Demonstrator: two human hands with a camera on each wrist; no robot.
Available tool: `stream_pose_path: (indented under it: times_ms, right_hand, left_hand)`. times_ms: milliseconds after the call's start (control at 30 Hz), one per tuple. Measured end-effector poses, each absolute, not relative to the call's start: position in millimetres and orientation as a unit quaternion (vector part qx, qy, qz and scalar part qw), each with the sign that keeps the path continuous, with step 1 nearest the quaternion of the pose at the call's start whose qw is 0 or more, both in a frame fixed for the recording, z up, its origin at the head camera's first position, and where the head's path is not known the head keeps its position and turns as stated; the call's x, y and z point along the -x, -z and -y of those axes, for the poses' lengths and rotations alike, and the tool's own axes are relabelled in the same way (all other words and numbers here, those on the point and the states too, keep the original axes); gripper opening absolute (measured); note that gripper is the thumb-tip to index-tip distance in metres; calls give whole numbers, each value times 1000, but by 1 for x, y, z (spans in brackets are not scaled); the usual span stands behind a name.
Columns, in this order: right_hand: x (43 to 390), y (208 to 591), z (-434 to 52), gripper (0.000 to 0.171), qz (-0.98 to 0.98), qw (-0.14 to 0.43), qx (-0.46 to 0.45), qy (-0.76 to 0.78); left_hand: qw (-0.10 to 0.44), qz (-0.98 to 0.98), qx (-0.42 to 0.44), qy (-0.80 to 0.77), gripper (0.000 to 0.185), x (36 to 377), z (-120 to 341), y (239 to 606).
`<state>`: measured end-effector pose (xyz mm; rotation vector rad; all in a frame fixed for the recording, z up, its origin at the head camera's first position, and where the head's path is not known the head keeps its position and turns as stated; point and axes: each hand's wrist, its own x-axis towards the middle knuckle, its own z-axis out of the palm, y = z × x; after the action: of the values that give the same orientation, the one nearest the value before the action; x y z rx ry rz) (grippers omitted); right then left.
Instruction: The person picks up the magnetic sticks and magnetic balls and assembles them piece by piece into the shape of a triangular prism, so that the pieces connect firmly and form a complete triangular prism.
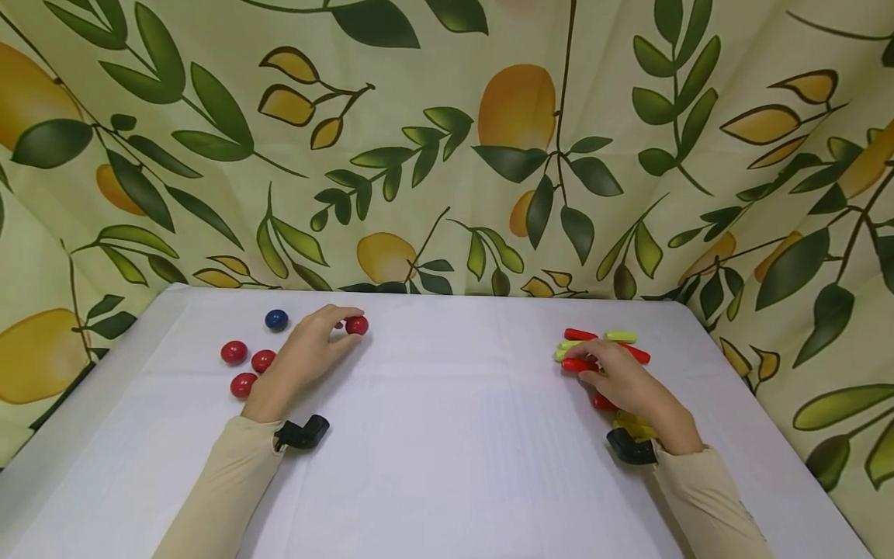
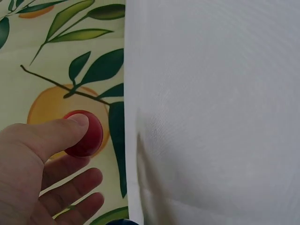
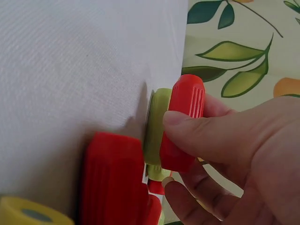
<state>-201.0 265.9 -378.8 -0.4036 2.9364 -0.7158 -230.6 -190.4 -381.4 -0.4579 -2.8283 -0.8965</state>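
My left hand [image 1: 317, 341] pinches a red ball [image 1: 357, 325] between thumb and fingers; the left wrist view shows the thumb [image 2: 56, 133] over that ball [image 2: 86, 136]. Three more red balls [image 1: 244, 365] and a blue ball [image 1: 276, 319] lie on the white table [image 1: 447, 435] to its left. On the right side of the table, my right hand [image 1: 618, 380] grips a red stick [image 1: 576, 365] at a pile of red and yellow-green sticks [image 1: 608, 341]. In the right wrist view the thumb [image 3: 201, 136] presses that ribbed red stick [image 3: 183, 122].
A leaf-and-lemon patterned cloth [image 1: 447, 140] hangs behind and beside the table. Black wrist camera mounts [image 1: 302, 433] sit on both cream sleeves. The table's left edge [image 1: 91, 373] and right edge run close to the hanging cloth.
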Motion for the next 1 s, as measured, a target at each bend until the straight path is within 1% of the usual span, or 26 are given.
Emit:
stream_pose_path:
  times_ms: [267, 467, 800, 1000]
  right_hand:
    - [199, 376, -262, 40, -959, 29, 155, 237]
    - [198, 379, -257, 38, -956, 17, 171, 239]
    - [193, 380, -245, 36, -944, 18, 195, 266]
    - [191, 380, -240, 36, -940, 19, 211, 267]
  left_hand:
    - [66, 934, 170, 306, 42, 229, 182, 383]
    - [49, 936, 176, 302, 43, 227, 175, 382]
    - [44, 931, 212, 294, 39, 222, 160, 383]
    - [33, 933, 212, 289, 37, 219, 151, 385]
